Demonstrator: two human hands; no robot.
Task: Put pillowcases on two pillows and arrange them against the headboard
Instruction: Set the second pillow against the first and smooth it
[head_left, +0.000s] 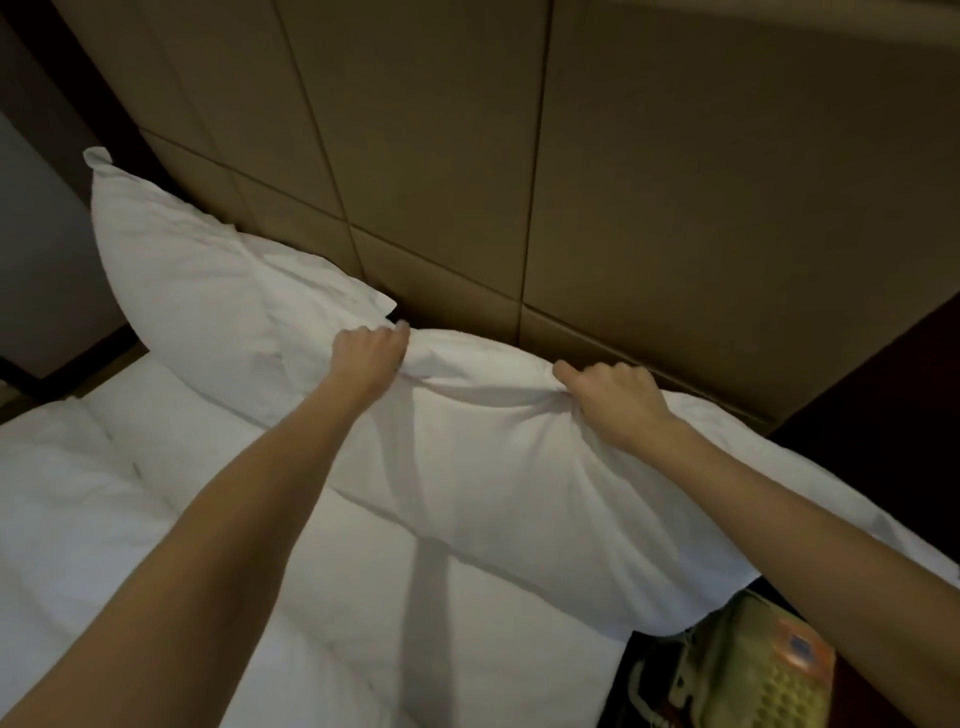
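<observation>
Already cased in white, two pillows sit at the head of a hotel-style bed as a person finishes the arrangement. From the head camera, the left hand (370, 352) and the right hand (613, 400) are both closed in fists, each pinching a gather of fabric along the top edge of the near pillow (509, 499). That pillow lies tilted, its upper edge close to the padded headboard (467, 156), its lower right corner hanging past the mattress edge over a bedside telephone (753, 670). The far pillow (187, 270) stands propped against the headboard, its inner corner touching or overlapping the near pillow beside the left hand. Below both lies the white duvet (104, 493). Judging by this, only final placement remains. The risk is a slide to the right: with so much of the near pillow unsupported, a loosened grip could tip it onto the telephone. Pulling on fabric alone may also bunch the case.
</observation>
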